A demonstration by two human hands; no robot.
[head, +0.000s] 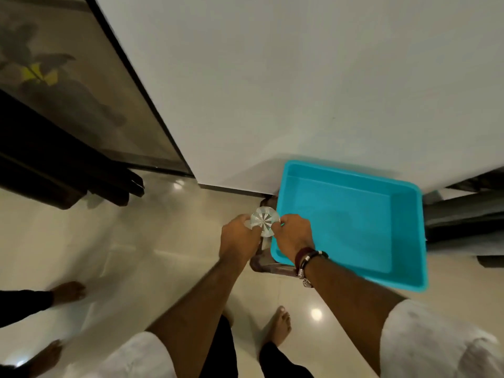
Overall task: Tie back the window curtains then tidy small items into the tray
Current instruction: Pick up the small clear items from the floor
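Note:
A clear round glass piece with radial ribs (264, 220) is held between both hands, just left of the turquoise plastic tray (409, 236). My left hand (238, 238) grips its left edge with curled fingers. My right hand (293, 236), with bracelets on the wrist, pinches its right edge over the tray's left rim. The tray looks empty and sits on a small dark stand (268, 264), mostly hidden under it. No curtains are in view.
A white wall (300, 77) rises behind the tray. A dark-framed glass door (81, 91) stands at left. Another person's bare feet (68, 291) are on the glossy tile floor at left. My own foot (279, 326) is below. Dark furniture (463, 214) sits right of the tray.

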